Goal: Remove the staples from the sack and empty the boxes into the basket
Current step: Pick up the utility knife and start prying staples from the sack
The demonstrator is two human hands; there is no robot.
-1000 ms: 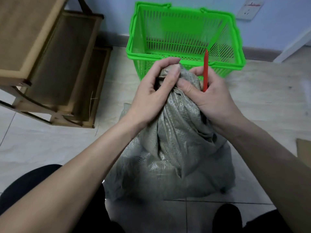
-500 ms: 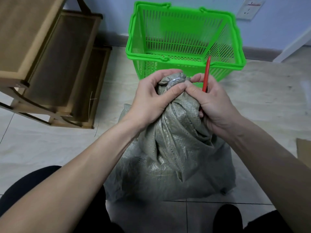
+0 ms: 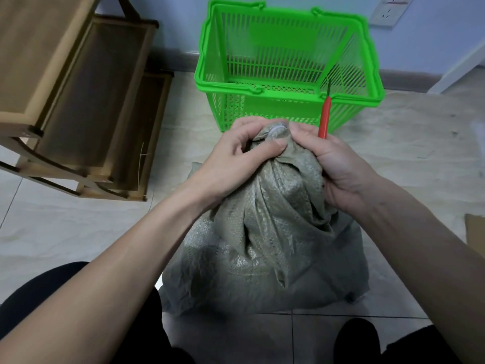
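Note:
A grey-green woven sack (image 3: 275,245) stands bulging on the floor between my knees, its neck bunched tight at the top. My left hand (image 3: 236,158) grips the neck from the left, thumb pressed on the bunched fabric. My right hand (image 3: 338,166) holds the neck from the right and also clamps a slim red-handled tool (image 3: 324,116), which points up. A pale band or fastener (image 3: 277,130) shows at the very top of the neck. Behind the sack a green plastic basket (image 3: 207,82) stands with nothing in it. No boxes are visible.
A wooden stepped shelf (image 3: 78,101) stands at the left on the tiled floor. A wall with a socket (image 3: 391,9) runs behind the basket. A piece of cardboard (image 3: 475,232) lies at the right edge. My dark-trousered knees frame the sack's base.
Both hands and the sack's neck have come lower and slightly nearer to me. My left thumb has slid down off the top, exposing the pale band. The red tool tilted a little right.

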